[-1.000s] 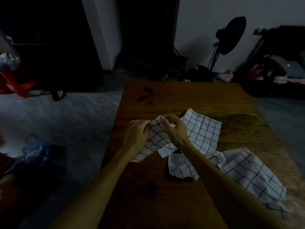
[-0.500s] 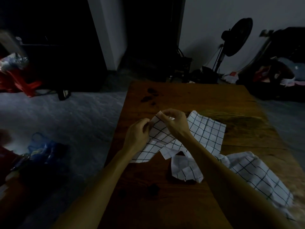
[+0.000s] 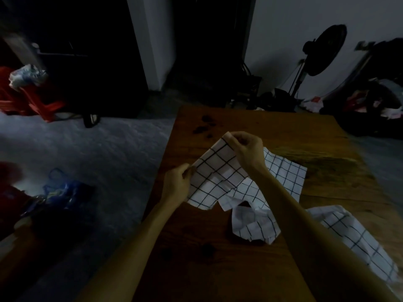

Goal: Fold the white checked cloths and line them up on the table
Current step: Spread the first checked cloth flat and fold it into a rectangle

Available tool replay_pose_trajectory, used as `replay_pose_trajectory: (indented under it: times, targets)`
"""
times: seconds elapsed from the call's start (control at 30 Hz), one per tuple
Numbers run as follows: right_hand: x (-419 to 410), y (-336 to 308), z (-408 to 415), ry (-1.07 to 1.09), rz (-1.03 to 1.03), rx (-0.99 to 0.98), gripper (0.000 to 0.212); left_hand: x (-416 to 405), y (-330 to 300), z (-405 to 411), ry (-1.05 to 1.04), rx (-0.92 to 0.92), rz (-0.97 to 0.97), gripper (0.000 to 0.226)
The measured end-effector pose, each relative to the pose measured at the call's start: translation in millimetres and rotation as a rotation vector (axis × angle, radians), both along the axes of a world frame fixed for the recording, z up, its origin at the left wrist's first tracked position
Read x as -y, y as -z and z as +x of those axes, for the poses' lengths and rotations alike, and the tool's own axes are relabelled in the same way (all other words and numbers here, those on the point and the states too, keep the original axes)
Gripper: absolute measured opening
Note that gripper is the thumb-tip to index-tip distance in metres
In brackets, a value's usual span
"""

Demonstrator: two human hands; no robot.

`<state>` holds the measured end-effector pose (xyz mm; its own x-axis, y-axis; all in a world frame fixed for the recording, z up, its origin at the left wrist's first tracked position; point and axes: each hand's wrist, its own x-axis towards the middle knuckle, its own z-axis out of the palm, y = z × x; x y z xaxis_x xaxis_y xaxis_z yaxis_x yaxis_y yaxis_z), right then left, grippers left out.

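Over wood table (image 3: 272,131), both hands pinch limp checked cloth (image 3: 216,173): left (image 3: 176,185) edge, right (image 3: 247,147) corner.

Checked cloth (image 3: 220,171): thin woven fabric, matt, creased. Table (image 3: 272,131): dark wood, stained, dull sheen.

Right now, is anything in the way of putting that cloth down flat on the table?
Yes. The held cloth, pinched by left hand and right hand, hangs over other checked cloths lying beneath it on the table.
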<state>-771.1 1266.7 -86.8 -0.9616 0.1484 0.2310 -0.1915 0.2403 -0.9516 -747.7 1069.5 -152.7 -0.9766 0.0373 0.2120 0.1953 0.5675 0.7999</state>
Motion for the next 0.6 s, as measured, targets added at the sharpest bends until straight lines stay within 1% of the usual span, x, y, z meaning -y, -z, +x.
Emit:
replay_pose_trajectory:
  times: [0.07,0.17,0.23,0.33,0.43,0.53,0.6]
  targets:
    - [-1.5,-2.2,-2.2,0.014,0.030,-0.012,0.006,4.8,3.0,0.7,-0.011,0.037,-0.024,0.024]
    - [1.1,-4.0,-4.7,0.054,0.004,-0.042,0.006,5.5,3.9,1.7,-0.035,0.090,-0.026,0.016]
    - [0.9,-4.5,-7.9,0.089,0.014,-0.065,0.006,5.1,5.7,4.3,-0.042,0.120,-0.012,0.020]
    - [-1.4,-3.6,-10.2,0.115,0.106,-0.062,0.010,6.0,11.8,5.9,-0.048,0.189,-0.053,0.023]
    - [-3.0,-4.1,-11.4,0.083,0.286,-0.094,0.015,6.2,13.8,4.8,-0.031,0.289,-0.088,0.028]
    - [3.3,-0.1,-10.9,-0.028,0.596,-0.182,0.016,-2.6,4.8,-1.9,0.008,0.215,-0.057,0.038]
    - [11.3,3.8,-9.6,-0.079,0.692,-0.234,0.022,-13.5,-7.6,-6.8,0.039,0.130,-0.068,0.037]
